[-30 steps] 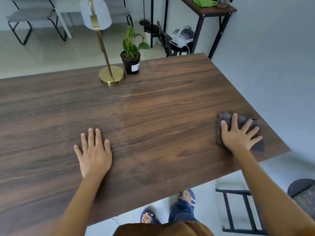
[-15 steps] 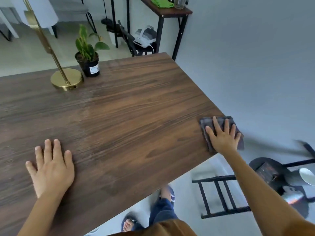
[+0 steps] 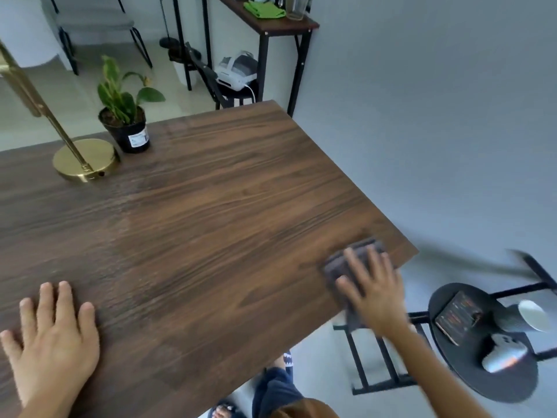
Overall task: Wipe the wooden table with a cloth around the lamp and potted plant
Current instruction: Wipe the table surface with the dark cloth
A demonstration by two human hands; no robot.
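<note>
A dark grey cloth (image 3: 352,259) lies flat at the near right corner of the wooden table (image 3: 211,224). My right hand (image 3: 372,289) presses down on it with fingers spread, and part of the cloth hangs over the table's edge. My left hand (image 3: 49,342) rests flat on the table at the near left, holding nothing. At the far left stands the brass lamp (image 3: 86,159), only its round base and slanted stem in view. The potted plant (image 3: 126,122), green leaves in a black pot, sits just right of the lamp's base.
A round black side table (image 3: 446,369) with a dark book, a cup and a small white object stands low on the right. A black chair frame (image 3: 379,372) is beside the table's corner. Behind are a console table (image 3: 271,22), chairs and a white appliance on the floor.
My right hand has slid the cloth along the right edge toward me and slightly inward. The view has swung to the right, so the lamp and plant sit further left.
</note>
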